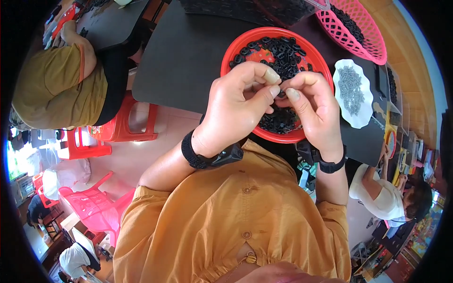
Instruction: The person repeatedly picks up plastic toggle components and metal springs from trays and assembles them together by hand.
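Over a round red basin [230, 48] my left hand [238, 106] and my right hand [317, 106] meet, fingertips pinched together. Between them they hold a small black part [282, 93], mostly covered by my fingers, so its exact shape cannot be made out. Many loose black oval, ring-like pieces [284, 49] fill the basin below. My right hand is the one nearer to a white scalloped dish [361, 114], which holds a heap of thin grey pin-like pieces [350, 89]. Each wrist wears a black band.
The dark tabletop [174, 70] carries a pink lattice basket [377, 53] of black parts at the far right and a dark bin [245, 12] at the back. Red stools [125, 122] and a pink chair [94, 203] stand left. Other people sit at both sides.
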Demonstrator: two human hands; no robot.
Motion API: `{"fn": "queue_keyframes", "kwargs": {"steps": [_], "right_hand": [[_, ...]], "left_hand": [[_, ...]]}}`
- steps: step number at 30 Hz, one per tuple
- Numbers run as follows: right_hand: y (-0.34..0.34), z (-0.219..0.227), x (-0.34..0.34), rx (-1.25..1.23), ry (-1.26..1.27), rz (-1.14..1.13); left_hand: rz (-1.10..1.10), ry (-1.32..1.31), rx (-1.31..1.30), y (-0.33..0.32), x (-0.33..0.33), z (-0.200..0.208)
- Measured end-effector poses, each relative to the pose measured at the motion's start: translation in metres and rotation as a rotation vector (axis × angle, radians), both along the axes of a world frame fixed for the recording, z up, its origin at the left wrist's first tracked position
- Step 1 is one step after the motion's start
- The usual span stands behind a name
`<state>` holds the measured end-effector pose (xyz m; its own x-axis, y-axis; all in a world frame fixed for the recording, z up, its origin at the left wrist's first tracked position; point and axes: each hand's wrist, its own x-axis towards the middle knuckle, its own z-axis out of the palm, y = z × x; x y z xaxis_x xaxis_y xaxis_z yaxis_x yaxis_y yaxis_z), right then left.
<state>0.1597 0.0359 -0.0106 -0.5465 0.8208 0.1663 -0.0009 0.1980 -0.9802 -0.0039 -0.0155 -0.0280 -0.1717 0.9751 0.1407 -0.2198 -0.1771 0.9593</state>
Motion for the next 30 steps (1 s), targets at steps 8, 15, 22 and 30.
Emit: {"fn": "queue_keyframes", "kwargs": {"steps": [8, 15, 22, 30], "right_hand": [[0.01, 0.018, 0.003, 1.012, -0.392, -0.134], [0.016, 0.018, 0.011, 1.079, -0.386, -0.237], [0.006, 0.0, 0.031, 0.06, 0.014, -0.333], [-0.007, -0.016, 0.034, -0.225, 0.177, -0.267]], "left_hand": [[-0.064, 0.084, -0.167, 0.012, -0.012, 0.02], [-0.139, 0.125, -0.116, 0.019, -0.011, 0.023], [-0.131, 1.194, 0.17, 0.021, -0.017, 0.003], [-0.166, 1.042, 0.144, 0.022, -0.016, 0.003]]}}
